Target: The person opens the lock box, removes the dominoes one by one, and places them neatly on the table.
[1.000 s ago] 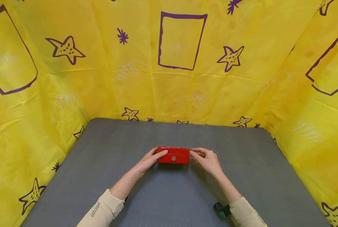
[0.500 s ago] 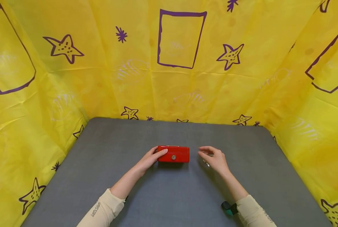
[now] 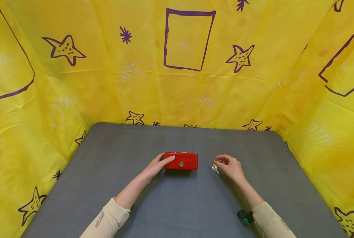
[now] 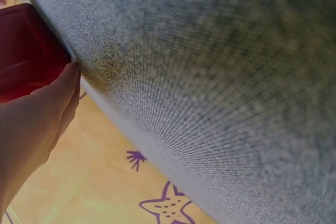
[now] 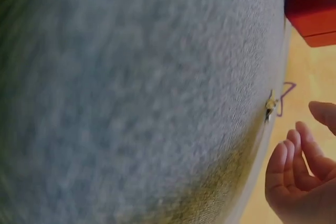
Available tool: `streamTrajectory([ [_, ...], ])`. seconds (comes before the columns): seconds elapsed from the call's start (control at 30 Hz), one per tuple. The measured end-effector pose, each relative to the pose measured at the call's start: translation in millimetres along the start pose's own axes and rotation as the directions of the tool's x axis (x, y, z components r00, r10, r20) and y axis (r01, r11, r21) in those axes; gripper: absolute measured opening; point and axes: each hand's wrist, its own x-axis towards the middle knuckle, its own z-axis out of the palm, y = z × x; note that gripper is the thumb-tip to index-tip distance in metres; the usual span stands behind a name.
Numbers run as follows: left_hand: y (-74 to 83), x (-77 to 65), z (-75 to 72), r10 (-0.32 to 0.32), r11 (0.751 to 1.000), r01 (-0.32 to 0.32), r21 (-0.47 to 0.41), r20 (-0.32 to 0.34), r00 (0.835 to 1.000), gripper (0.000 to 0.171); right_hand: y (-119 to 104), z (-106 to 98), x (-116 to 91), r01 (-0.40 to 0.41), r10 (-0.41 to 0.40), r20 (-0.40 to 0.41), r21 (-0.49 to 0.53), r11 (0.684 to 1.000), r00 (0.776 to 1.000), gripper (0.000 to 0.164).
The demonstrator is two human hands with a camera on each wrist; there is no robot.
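"Red box (image 3: 188, 161), qty 1, head view. Loc?"

"On grey table (image 3: 177, 201), nr mid. Round metal lock (image 3: 181, 164) on front face."

"L hand (image 3: 155, 167)?"

"Clamped on box, L end; thumb over front, upper L."

"R hand (image 3: 232, 168)?"

"R of box, apart from it. Fingertips just beside keys (image 3: 215, 168), sm. metal bunch, exact count unclear."

"Clothing etc.?"

"L sleeve (image 3: 105, 221), cream, w/ dark lettering. R sleeve (image 3: 272, 219), same colour; blk/green wrist device (image 3: 245, 217) next to it. Backdrop: yellow cloth (image 3: 105, 89), purple starfish (image 3: 65, 49) outlines, at back + both sides."

"L wrist view?"

"Box at L edge, cut off by frame, looks darker. L hand below it, fingers against its side. Table, woven texture, takes most of frame; cloth lower L, w/ starfish at bottom."

"R wrist view?"

"Box corner top R. Keys on table, btwn box & R hand. Hand lower R: thumb & fingers apart, fingers bent loosely, fingertips clear of keys. Table surface blurred, L & centre."
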Motion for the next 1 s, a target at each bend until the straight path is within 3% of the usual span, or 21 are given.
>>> streamTrajectory([
  [1.0,0.5,-0.6,-0.6,0.012,1.000,-0.012,0.014,0.005,1.000,0.083,13.5,3.4,5.3,0.052,-0.047,0.041,-0.127,0.990,0.998,0.016],
])
